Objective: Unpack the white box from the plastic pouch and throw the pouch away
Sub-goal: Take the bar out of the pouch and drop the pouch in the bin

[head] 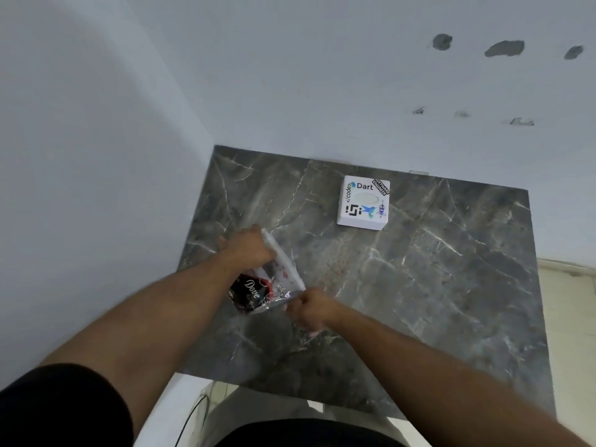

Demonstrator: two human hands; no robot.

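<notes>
We pinch the clear plastic pouch (274,282) with left hand (250,248) and right hand (309,309), fingers closed on opposite edges, nearer us than the stickered white box (362,203), ready for discarding.

One white box (363,203), one plastic pouch (277,279), two hands, perhaps several sachets (246,293)

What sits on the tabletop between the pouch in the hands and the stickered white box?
Nothing: in the head view, only bare marble table lies between the plastic pouch and the white box.
</notes>
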